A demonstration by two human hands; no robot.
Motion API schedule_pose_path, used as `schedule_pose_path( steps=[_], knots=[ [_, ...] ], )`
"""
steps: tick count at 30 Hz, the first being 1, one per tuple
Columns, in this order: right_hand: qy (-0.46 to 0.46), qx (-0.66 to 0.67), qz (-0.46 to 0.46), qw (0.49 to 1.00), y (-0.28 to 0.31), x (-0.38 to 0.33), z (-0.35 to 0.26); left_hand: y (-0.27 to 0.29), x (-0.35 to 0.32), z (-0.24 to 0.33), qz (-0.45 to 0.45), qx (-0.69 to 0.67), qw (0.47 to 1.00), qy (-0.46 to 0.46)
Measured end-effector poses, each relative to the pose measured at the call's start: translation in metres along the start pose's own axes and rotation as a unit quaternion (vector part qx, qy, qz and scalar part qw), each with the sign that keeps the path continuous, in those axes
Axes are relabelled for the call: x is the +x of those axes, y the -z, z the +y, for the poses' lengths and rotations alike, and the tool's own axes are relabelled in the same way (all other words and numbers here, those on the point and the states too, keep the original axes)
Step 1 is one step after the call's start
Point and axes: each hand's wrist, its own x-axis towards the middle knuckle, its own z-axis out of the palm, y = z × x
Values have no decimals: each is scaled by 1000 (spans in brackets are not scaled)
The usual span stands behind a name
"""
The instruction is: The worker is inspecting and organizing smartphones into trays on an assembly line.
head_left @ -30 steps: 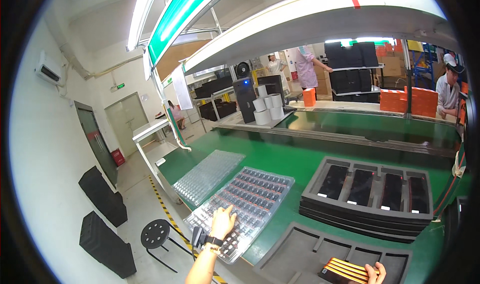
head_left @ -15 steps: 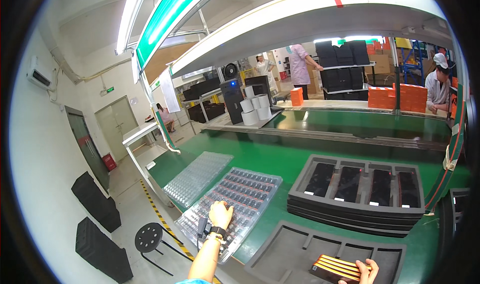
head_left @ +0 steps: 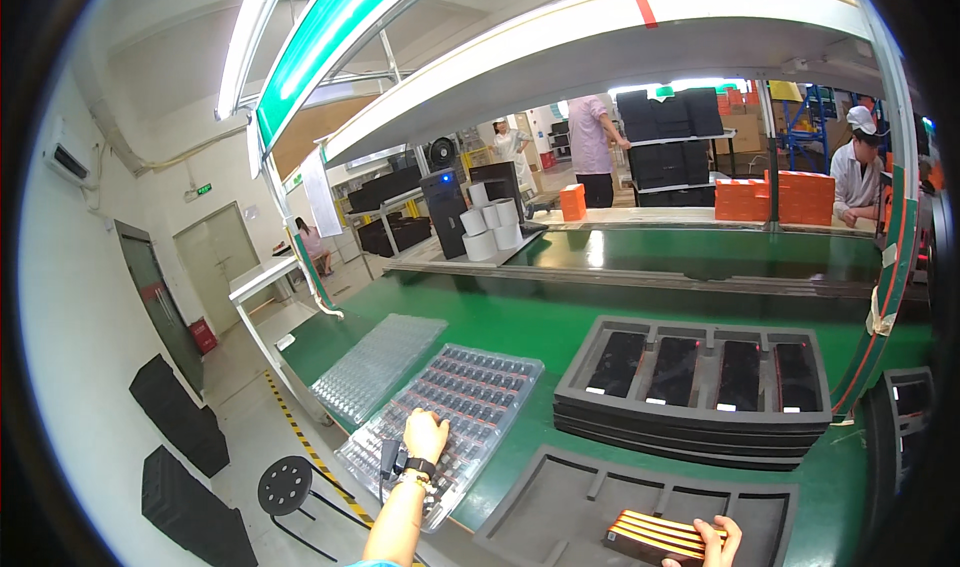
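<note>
My left hand (head_left: pixel 427 435) is over the near part of a clear plastic tray (head_left: pixel 537 379) filled with rows of small dark parts. Its fingers curl down among them, and their tips are hidden, so I cannot make out what they pinch. At the lower right, my right hand (head_left: pixel 722 542) grips a stack of dark flat bars with orange-yellow edges (head_left: pixel 655 535). That stack is above a grey foam tray (head_left: pixel 548 502) with shallow compartments. Beyond it sits a pile of foam trays (head_left: pixel 690 432), the top one carrying dark rectangular pieces in its slots.
A second clear plastic tray (head_left: pixel 375 357) lies to the left on the green bench (head_left: pixel 480 317). White rolls (head_left: pixel 490 227) and a black computer tower (head_left: pixel 443 212) stand behind. A shelf (head_left: pixel 600 77) spans overhead. A black stool (head_left: pixel 285 485) is at left. Other people are farther back.
The whole view has shifted a little, moving the scene leftward. My left hand stays on the filled tray, and my right hand still holds the bars.
</note>
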Motion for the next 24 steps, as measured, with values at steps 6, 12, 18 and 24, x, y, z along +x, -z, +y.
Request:
schedule_pose_path(
  steps=[6, 12, 18, 24],
  knots=[
    [12, -4, 3, 1000, 1, 1, 0, -5, 4, -3, 4, -23, 1000, 14],
    [6, 4, -6, 1000, 1, 0, 1, -2, 18, 2, -72, 8, 997, 16],
    [9, 2, -3, 1000, 2, -4, -4, -11, 28, -13, 20, -31, 999, 28],
    [12, -8, 1, 1000, 2, -2, -2, -3, 33, -33, 61, 65, 995, -48]
  ],
)
